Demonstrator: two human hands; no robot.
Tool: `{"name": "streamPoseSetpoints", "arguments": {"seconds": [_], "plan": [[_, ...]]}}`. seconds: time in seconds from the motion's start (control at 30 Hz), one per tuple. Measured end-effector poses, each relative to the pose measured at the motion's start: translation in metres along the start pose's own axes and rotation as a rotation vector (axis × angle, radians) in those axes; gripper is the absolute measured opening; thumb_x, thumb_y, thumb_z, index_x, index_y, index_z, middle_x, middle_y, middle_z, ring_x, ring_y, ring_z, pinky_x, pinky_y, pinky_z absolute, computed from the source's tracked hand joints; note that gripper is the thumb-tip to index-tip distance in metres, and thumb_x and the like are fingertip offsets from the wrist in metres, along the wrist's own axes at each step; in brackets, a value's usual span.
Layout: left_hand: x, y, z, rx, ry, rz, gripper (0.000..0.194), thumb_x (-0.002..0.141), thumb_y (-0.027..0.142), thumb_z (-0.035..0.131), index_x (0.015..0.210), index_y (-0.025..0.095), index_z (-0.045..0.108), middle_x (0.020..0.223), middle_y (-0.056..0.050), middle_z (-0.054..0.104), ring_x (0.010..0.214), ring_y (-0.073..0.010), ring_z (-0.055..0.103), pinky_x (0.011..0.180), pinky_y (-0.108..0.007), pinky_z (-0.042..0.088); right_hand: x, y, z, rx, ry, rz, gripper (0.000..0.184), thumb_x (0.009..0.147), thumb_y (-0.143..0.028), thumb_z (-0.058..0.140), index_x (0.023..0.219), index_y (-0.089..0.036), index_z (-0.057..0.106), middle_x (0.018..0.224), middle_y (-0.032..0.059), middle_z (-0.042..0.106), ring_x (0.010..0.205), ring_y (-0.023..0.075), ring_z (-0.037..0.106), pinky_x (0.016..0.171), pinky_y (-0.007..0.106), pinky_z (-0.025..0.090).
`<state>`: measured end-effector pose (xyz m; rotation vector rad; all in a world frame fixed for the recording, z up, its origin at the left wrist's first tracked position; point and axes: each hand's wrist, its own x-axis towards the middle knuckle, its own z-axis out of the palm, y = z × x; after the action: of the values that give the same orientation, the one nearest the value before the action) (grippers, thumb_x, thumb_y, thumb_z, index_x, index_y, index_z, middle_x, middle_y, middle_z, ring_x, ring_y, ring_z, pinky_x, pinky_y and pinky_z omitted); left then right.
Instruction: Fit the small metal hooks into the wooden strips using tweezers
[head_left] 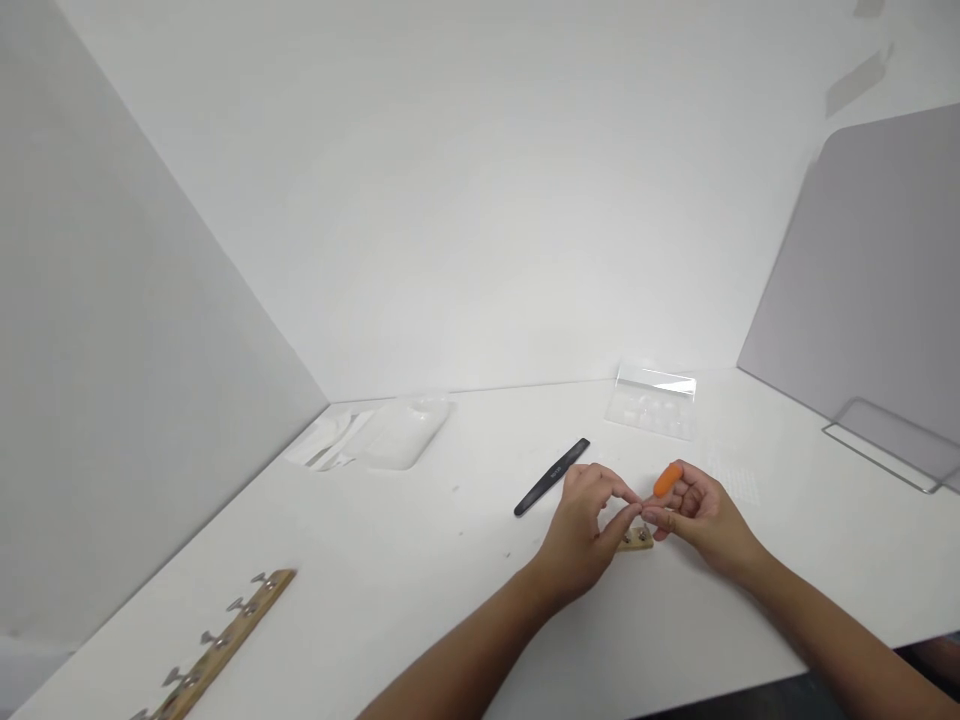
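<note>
My left hand (581, 535) and my right hand (697, 515) meet fingertip to fingertip low over the white table (420, 560), right of centre. Both are curled in a pinch on something too small to make out. An orange cover (666, 480) sits on one fingertip of my right hand. Under the hands lies a short wooden strip (639, 539) with metal studs, partly hidden by my fingers. A black nail file (553, 476) lies just behind my left hand.
A clear plastic bag (652, 402) with pale pieces lies at the back. White packaging (375, 435) sits back left. A long wooden strip (217, 640) with metal pegs lies at the front left. A grey divider (870, 290) in a clear stand is on the right.
</note>
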<state>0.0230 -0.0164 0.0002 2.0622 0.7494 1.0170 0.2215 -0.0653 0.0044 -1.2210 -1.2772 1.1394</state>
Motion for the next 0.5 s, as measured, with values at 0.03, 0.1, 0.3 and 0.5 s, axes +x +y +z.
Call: {"name": "streamPoseSetpoints", "arguments": {"seconds": [0.03,0.1,0.3,0.5], "plan": [[0.0,0.001,-0.001,-0.017,-0.015,-0.013,0.01,0.097,0.026,0.061,0.094,0.023,0.07,0.099,-0.007,0.068,0.105,-0.0256,0.057,0.085,-0.039,0.05,0.0,0.0,0.0,-0.004,-0.006,0.005,0.046,0.067,-0.05,0.095,0.081,-0.023,0.061,0.076,0.0017,0.074,0.067,0.0193,0.071,0.064,0.036,0.065],[0.0,0.005,-0.002,-0.049,-0.054,-0.032,0.012,0.098,0.026,0.058,0.093,0.023,0.068,0.097,-0.006,0.068,0.099,-0.0235,0.058,0.081,-0.036,0.05,-0.001,-0.001,0.001,-0.01,-0.014,0.009,0.044,0.068,-0.05,0.094,0.082,-0.022,0.063,0.074,0.0011,0.073,0.064,0.0185,0.07,0.063,0.035,0.064],[-0.002,0.012,0.0,-0.15,-0.066,-0.184,0.011,0.094,0.03,0.062,0.089,0.022,0.068,0.093,-0.004,0.071,0.086,-0.0202,0.061,0.074,-0.034,0.049,-0.006,0.002,-0.002,-0.141,-0.033,-0.081,0.033,0.079,-0.047,0.087,0.085,-0.024,0.065,0.077,0.0016,0.072,0.068,0.0175,0.066,0.065,0.033,0.059],[0.001,0.014,0.001,-0.441,-0.032,-0.402,0.025,0.085,0.033,0.075,0.095,0.021,0.056,0.082,-0.001,0.073,0.074,-0.0165,0.061,0.071,-0.031,0.045,-0.009,0.005,-0.005,-0.455,-0.008,-0.279,0.025,0.091,-0.046,0.075,0.11,-0.03,0.074,0.077,0.0014,0.073,0.068,0.0192,0.067,0.063,0.034,0.058]]}}
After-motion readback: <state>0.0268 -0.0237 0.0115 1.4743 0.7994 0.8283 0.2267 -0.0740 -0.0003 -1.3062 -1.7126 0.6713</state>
